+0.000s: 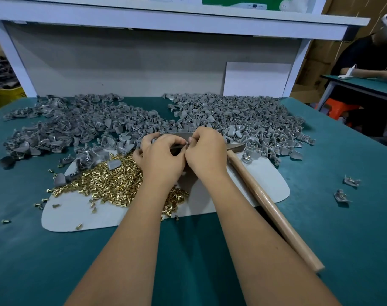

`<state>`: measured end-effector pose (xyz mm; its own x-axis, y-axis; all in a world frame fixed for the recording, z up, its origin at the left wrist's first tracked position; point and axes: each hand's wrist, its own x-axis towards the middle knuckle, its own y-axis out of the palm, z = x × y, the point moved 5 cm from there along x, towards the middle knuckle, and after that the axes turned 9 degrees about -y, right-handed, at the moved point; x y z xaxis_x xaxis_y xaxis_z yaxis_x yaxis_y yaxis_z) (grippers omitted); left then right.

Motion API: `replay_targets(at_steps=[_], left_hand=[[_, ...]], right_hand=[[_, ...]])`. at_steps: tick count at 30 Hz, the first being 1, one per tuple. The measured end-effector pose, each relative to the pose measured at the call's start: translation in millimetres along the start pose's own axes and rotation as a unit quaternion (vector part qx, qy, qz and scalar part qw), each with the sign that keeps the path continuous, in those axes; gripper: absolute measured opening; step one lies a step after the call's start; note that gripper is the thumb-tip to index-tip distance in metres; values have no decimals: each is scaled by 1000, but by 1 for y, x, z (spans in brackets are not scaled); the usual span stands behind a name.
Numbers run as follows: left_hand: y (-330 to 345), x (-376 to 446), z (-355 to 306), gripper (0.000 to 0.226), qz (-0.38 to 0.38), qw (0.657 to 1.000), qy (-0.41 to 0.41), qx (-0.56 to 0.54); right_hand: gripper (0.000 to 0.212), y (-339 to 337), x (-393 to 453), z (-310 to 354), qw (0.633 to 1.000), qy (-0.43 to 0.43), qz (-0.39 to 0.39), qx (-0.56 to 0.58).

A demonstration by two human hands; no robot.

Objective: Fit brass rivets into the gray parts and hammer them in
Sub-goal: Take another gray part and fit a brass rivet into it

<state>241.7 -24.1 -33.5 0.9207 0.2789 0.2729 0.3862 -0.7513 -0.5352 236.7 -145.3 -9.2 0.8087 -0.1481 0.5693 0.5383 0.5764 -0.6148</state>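
My left hand (161,155) and my right hand (207,151) meet fingertip to fingertip over the gray mat (254,188). Together they pinch a small gray part (186,143), which the fingers mostly hide. I cannot tell whether a rivet sits between them. A heap of brass rivets (113,182) lies on the mat just left of my left wrist. Loose gray parts form a big pile at the back left (77,127) and another at the back right (243,120). The hammer lies beside my right forearm, its wooden handle (269,208) pointing toward me and its metal head (236,147) behind my hands.
Two gray parts with rivets (351,181) (342,196) lie apart on the green tabletop (342,239) at the right. Stray rivets (6,221) dot the table at the left. A white shelf frame (166,21) backs the bench. Another person (369,62) sits at a table far right.
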Motion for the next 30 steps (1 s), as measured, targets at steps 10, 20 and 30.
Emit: replay_targets(at_steps=[10,20,30], left_hand=[[0,-3,0,7,12,1000,-3,1],[-5,-1,-5,26,42,997,5,-65],[-7,-3,-6,20,56,994,14,-91]], right_hand=[[15,0,-3,-8,998,17,10,54],[26,-11,-10,-25,956,80,-15,283],[24,-11,-10,-24,949,84,-17,302]])
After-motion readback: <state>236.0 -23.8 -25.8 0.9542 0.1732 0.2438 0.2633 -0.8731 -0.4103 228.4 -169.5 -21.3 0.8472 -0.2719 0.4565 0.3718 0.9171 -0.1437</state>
